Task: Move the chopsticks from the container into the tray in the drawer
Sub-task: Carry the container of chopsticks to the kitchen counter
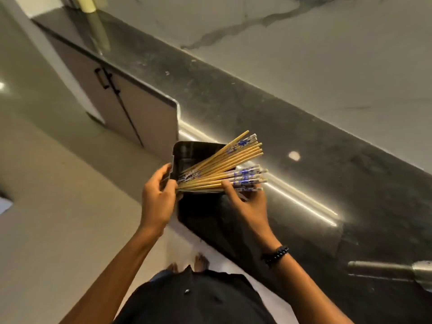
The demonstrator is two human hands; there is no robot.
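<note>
The black rectangular container (187, 157) sits at the corner of the dark stone countertop (304, 160), partly overhanging its edge. A fan of chopsticks (224, 167), plain wooden ones mixed with blue-and-white patterned ones, lies in the container with the handle ends sticking out over its far-right rim toward the countertop. The left hand (159, 197) clasps the container's near-left side, thumb on the rim and fingers curled against the wall. The right hand (245, 197) is closing around the lower part of the bundle, fingers under the patterned ends and thumb pressed on top; whether the grip takes in all the sticks or only some cannot be told. No drawer or tray is in view, so the transfer has not begun.

The main risk is the splay: the bundle fans wide, and a 1-handed grab may leave the upper sticks loose, so they slide out and drop to the floor beside the bare feet (187, 265) below the container. The container's overhang also means a pull on the sticks could tip it if the left hand loosens.
</note>
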